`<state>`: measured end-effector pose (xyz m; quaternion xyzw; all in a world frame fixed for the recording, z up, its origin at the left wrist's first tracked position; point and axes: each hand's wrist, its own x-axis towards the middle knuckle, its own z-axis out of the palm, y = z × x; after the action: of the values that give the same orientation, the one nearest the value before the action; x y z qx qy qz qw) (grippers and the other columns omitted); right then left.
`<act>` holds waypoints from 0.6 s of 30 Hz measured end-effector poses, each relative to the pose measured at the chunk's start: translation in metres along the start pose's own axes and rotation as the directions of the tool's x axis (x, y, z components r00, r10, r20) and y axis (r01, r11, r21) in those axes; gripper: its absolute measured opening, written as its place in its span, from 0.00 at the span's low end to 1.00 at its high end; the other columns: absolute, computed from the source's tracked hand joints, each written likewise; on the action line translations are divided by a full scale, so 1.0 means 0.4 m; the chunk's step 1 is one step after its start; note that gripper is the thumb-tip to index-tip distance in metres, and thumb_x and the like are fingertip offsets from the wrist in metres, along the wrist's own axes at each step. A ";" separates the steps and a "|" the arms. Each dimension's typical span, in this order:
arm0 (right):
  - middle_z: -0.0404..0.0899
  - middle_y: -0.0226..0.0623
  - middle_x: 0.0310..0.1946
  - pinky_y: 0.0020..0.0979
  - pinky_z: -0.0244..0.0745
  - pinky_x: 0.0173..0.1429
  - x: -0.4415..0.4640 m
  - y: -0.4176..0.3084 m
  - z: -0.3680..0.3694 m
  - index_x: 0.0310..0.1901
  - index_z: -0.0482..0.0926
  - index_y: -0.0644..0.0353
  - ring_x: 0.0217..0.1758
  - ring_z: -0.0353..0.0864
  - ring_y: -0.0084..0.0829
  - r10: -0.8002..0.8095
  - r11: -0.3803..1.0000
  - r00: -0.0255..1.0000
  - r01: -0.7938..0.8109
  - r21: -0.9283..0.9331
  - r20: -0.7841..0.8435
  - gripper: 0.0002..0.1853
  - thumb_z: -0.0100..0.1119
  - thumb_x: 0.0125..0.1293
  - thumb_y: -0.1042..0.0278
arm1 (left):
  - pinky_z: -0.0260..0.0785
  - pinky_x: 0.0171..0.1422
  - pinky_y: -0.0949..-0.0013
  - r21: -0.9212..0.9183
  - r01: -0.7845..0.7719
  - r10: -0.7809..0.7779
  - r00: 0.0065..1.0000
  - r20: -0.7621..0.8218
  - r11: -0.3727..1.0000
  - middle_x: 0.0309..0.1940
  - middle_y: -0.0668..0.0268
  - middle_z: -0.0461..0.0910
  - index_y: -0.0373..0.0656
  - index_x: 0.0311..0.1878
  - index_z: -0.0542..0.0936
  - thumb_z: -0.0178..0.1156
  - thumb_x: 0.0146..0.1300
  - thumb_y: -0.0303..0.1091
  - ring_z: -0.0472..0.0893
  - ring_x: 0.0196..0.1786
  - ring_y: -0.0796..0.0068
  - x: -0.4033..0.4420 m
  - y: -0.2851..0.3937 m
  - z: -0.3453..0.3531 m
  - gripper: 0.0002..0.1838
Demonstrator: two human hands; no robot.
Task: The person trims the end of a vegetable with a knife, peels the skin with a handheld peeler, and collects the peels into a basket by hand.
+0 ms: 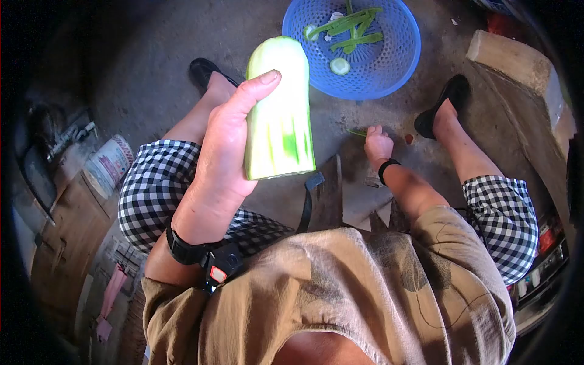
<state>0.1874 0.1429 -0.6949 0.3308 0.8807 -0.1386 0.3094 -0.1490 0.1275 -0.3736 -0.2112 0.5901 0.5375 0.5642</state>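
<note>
A peeled pale-green gourd with a cut flat end and some darker green streaks is held up in front of me. My left hand is closed around its left side, with the thumb lying across its face. Lower down, close to the floor, my right hand has its fingers curled together. A thin green strip of peel sticks out to the left of those fingertips; the pinch itself is small and partly hidden. A blue plastic basket holds long green peel strips and round cut slices.
The basket stands on the grey concrete floor between my feet. A stone or concrete block is at the right. To the left are a white printed bucket and wooden boards. A small reddish-brown bit lies by my right foot.
</note>
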 end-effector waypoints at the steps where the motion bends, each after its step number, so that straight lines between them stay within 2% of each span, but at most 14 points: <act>1: 0.76 0.43 0.41 0.44 0.81 0.39 0.001 -0.001 0.003 0.41 0.75 0.57 0.38 0.84 0.45 0.046 0.998 0.999 -0.046 0.033 0.015 0.07 0.54 0.62 0.70 | 0.83 0.40 0.60 0.006 -0.006 0.006 1.000 0.000 1.000 0.40 0.59 0.84 0.38 0.58 0.74 0.59 0.68 0.47 0.86 0.35 0.68 -0.002 -0.002 0.000 0.24; 6: 0.79 0.44 0.41 0.45 0.81 0.42 -0.001 -0.019 -0.002 0.41 0.77 0.57 0.41 0.85 0.47 0.246 0.953 0.966 -0.255 0.165 0.078 0.07 0.51 0.65 0.68 | 0.83 0.40 0.60 0.002 0.020 -0.020 0.999 0.029 1.000 0.41 0.59 0.84 0.39 0.58 0.74 0.59 0.67 0.47 0.86 0.35 0.68 0.004 0.000 -0.005 0.23; 9: 0.81 0.45 0.42 0.46 0.80 0.45 0.014 -0.021 -0.026 0.42 0.77 0.57 0.43 0.85 0.47 0.235 0.951 0.956 -0.263 0.161 0.175 0.08 0.50 0.66 0.68 | 0.83 0.40 0.59 -0.027 0.018 -0.017 0.999 0.033 0.999 0.41 0.59 0.84 0.41 0.58 0.74 0.60 0.67 0.47 0.86 0.36 0.68 0.001 -0.002 -0.003 0.23; 12: 0.82 0.46 0.43 0.46 0.80 0.46 0.018 -0.026 -0.028 0.43 0.77 0.58 0.44 0.85 0.48 0.272 0.929 0.942 -0.311 0.201 0.197 0.09 0.47 0.67 0.68 | 0.78 0.48 0.68 -0.064 0.038 -0.035 0.998 0.046 0.997 0.43 0.61 0.83 0.34 0.57 0.76 0.63 0.66 0.43 0.84 0.43 0.73 -0.009 0.006 -0.002 0.24; 18: 0.81 0.46 0.43 0.47 0.80 0.47 0.025 -0.031 -0.030 0.43 0.77 0.58 0.44 0.85 0.48 0.328 0.905 0.924 -0.367 0.213 0.198 0.10 0.46 0.69 0.67 | 0.78 0.48 0.67 -0.124 0.035 -0.034 0.999 0.011 0.992 0.43 0.61 0.83 0.34 0.56 0.77 0.64 0.66 0.42 0.84 0.43 0.72 -0.012 0.001 0.000 0.23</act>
<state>0.1678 0.1443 -0.6915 0.5066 0.7560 -0.2150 0.3544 -0.1480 0.1259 -0.3693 -0.2537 0.5492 0.5644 0.5616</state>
